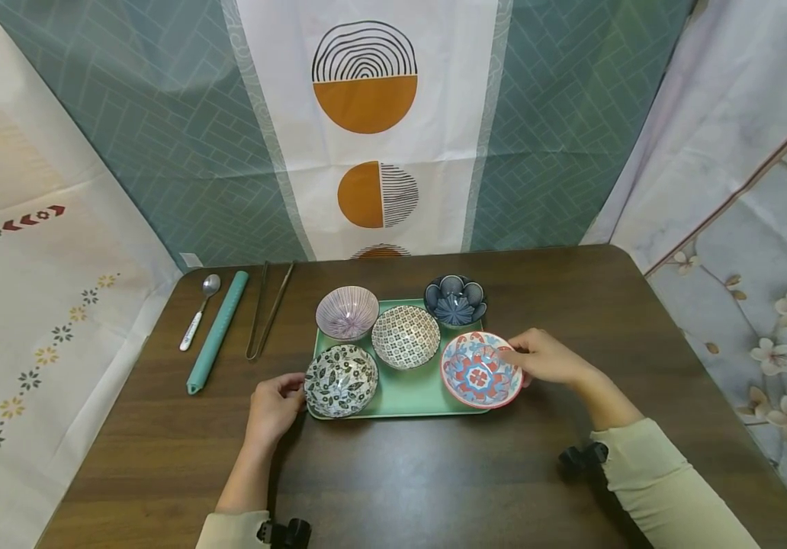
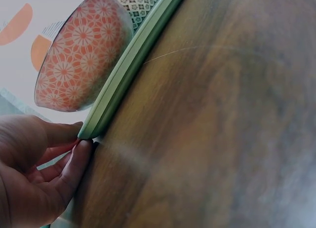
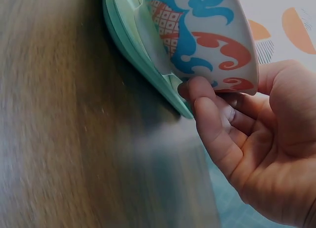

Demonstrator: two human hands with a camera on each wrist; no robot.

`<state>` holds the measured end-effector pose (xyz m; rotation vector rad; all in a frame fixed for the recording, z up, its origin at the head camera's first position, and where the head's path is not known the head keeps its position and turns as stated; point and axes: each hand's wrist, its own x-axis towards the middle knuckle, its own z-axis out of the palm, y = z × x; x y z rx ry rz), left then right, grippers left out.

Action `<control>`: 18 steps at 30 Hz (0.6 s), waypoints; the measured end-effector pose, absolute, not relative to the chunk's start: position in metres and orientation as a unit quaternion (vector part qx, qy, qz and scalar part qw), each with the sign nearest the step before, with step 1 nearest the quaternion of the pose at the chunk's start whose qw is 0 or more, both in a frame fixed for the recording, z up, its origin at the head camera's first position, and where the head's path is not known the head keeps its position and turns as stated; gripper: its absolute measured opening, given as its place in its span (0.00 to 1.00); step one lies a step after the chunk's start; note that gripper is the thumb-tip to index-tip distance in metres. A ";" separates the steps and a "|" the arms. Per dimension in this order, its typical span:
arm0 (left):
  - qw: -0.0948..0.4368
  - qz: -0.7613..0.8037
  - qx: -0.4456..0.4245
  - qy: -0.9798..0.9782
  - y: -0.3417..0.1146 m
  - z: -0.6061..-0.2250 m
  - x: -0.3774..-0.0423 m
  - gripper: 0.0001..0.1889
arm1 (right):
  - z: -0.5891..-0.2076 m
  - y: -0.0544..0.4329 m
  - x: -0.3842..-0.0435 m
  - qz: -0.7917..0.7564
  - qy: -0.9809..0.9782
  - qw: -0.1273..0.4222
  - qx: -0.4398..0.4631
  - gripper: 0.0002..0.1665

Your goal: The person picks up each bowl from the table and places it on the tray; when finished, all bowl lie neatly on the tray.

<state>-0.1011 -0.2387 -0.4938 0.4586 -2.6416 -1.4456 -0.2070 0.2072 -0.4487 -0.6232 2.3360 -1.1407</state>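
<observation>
A green tray (image 1: 400, 398) lies on the wooden table with several patterned bowls on it. My left hand (image 1: 275, 408) pinches the tray's near-left corner between thumb and fingers, as the left wrist view shows. Beside that hand sits the leaf-patterned bowl (image 1: 342, 381); its outside (image 2: 81, 55) is orange-red with white flowers. At the tray's near-right corner, my right hand (image 1: 547, 357) grips the red-and-blue bowl (image 1: 479, 370), thumb over the rim, fingers curled against its outside. In the right wrist view this bowl (image 3: 217, 40) stands over the tray's edge (image 3: 143, 65).
A purple striped bowl (image 1: 348, 313), a checked bowl (image 1: 406, 337) and a dark blue petal-shaped bowl (image 1: 454, 302) occupy the tray's back and middle. Left of the tray lie metal tongs (image 1: 268, 313), a rolled teal cloth or mat (image 1: 218, 333) and a spoon (image 1: 200, 311).
</observation>
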 end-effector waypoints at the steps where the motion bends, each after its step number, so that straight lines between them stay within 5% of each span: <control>1: 0.047 -0.475 0.150 -0.866 -0.239 -0.494 -0.101 0.09 | -0.450 0.205 -0.207 -0.414 0.849 0.232 -0.231 0.15; 18: 0.044 -0.483 0.148 -0.862 -0.237 -0.494 -0.101 0.09 | -0.459 0.191 -0.203 -0.385 0.865 0.213 -0.243 0.14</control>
